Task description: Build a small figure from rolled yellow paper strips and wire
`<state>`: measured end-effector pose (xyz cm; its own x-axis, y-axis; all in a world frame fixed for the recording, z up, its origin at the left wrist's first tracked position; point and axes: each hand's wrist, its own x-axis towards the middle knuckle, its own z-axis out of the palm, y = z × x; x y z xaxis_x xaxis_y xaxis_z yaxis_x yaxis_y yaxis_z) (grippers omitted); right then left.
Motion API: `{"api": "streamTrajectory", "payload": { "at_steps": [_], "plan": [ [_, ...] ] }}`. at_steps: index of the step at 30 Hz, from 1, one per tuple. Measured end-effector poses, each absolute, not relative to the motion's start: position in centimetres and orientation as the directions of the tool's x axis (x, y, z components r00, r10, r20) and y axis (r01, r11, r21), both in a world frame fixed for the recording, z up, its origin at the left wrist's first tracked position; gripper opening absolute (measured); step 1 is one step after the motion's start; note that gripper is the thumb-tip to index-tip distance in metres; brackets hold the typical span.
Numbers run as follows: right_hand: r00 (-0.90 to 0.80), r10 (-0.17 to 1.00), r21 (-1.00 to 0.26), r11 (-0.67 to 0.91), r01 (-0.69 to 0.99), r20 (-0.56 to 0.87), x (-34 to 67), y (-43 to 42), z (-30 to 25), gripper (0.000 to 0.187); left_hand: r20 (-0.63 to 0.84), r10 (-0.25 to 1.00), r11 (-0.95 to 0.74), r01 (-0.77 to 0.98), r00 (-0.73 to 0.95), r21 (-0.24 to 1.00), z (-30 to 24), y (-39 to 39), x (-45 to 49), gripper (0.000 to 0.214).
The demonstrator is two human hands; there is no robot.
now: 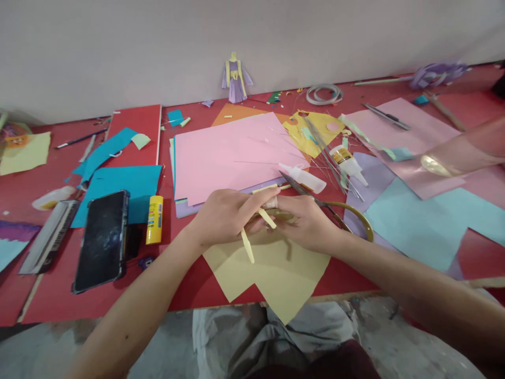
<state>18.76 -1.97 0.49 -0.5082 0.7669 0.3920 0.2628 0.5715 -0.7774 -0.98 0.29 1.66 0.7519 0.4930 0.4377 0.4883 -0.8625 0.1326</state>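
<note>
Yellow paper strips [248, 246]: slim, pale, gathered at the hands on the near side of the large pink sheet [224, 158]. One strip slants downward from the fingers; another crosses just above it. Left hand [226, 215]: closed around the strips, forefinger extended toward the right hand. Right hand [311, 221]: fingers curled and meeting the left; cannot tell what it grips, contact point being hidden. A small whitish item shows between the fingers, not identifiable.

Beneath the hands, nearer the person than the pink sheet: a notched pale yellow sheet [294, 284], its lowest corner overhanging the edge of the red desk [189, 295].

At the pink sheet's near right corner: scissors [292, 183], partly covered by the right hand, and a clear bottle [310, 180] lying just beside the blades. Farther right of it: thin metal rods [323, 145], a white glue bottle [349, 162], a light blue sheet [426, 221]; well to the right, another person's blurred forearm [473, 145].

Left of the pink sheet: teal paper [138, 179]. Near and left of it: yellow glue stick [154, 220], then a dark-screened phone [101, 239].

Beyond the pink sheet: upright purple-and-yellow paper figure [235, 84]; right of that, a translucent coil [310, 96].
</note>
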Motion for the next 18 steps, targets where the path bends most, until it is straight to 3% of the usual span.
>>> {"api": "streamTrajectory", "payload": {
  "at_steps": [18],
  "plan": [
    [-0.508,0.798,-0.809,0.512,0.288,0.324,18.66,-1.97,0.78,0.020,0.394,0.518,-0.852,0.500,0.759,0.156,1.44,0.31,-1.11,0.036]
  ]
}}
